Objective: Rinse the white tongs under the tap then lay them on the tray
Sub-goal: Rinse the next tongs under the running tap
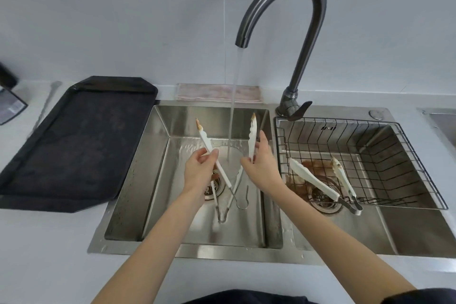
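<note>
Head view: my left hand [201,168] and right hand [262,160] each pinch one arm of the white tongs [252,139], spread in a V, tips up, straddling the tap stream [233,111] at frame centre. I judge the left hand nearer the tray [74,145], which lies at left.

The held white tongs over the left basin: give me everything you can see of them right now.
The white tongs are spread in a wide V, tips up, their metal hinge low over the left basin. Both arms look like white plastic with scalloped edges and brown-stained tips. The left hand grips one arm, the right hand the other. The water stream falls between the arms, seemingly touching neither.
</note>
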The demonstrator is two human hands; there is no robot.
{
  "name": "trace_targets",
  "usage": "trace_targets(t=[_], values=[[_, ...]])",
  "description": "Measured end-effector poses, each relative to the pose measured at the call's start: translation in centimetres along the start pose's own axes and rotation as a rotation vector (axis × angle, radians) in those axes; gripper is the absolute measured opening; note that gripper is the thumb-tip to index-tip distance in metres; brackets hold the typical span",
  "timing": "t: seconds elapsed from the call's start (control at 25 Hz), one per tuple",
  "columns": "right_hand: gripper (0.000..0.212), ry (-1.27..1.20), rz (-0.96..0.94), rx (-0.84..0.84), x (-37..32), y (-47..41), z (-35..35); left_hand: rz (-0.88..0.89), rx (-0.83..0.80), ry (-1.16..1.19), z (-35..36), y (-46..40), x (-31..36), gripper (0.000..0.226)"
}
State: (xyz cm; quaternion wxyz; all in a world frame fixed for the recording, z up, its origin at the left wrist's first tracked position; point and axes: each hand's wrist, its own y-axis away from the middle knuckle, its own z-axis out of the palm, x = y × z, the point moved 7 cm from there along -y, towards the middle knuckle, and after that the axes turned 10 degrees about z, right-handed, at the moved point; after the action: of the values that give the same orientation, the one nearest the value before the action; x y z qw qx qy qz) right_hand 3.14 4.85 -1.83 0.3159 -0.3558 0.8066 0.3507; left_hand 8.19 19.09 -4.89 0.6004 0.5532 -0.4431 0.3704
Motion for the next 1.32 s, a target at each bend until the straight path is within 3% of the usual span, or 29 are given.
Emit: trace_targets(t=[0.12, 0.28, 0.44, 0.6, 0.84, 1.0, 1.32], values=[[0.073, -0.226, 0.18, -0.053, 0.7, -2.1, 0.9, 0.015, -0.004, -0.012, -0.7, -1.0, 0.5, 0.023], [0.05, -0.636, 0.347, -0.161, 1.3, -5.9, 2.9, 0.024, -0.022, 0.0, -1.5, -3.1, 1.0, 0.02], [0.042, -0.672, 0.407, -0.254, 0.8, -8.3, 5.5, 0.084, -0.033, -0.084, -2.9, -5.8, 1.8, 0.034], [0.04, -0.792, 0.512, -0.353, 0.5, -9.9, 7.7, 0.17, -0.024, -0.215, -3.9, -7.9, 2.7, 0.028], [0.04, -0.995, 0.684, -0.376, 0.8, -10.6, 9.8, 0.238, -0.011, -0.412, -3.8, -8.8, 3.4, 0.039], [0.029, -1.215, 0.761, -0.378, 0.2, -10.9, 9.3, 0.154, 0.007, -0.303, -4.0, -9.0, 2.2, 0.041], [0.014, -1.184, 0.637, -0.419, 0.1, -11.1, 7.8, -0.076, 0.004, -0.025, -4.6, -8.0, -1.4, 0.03]])
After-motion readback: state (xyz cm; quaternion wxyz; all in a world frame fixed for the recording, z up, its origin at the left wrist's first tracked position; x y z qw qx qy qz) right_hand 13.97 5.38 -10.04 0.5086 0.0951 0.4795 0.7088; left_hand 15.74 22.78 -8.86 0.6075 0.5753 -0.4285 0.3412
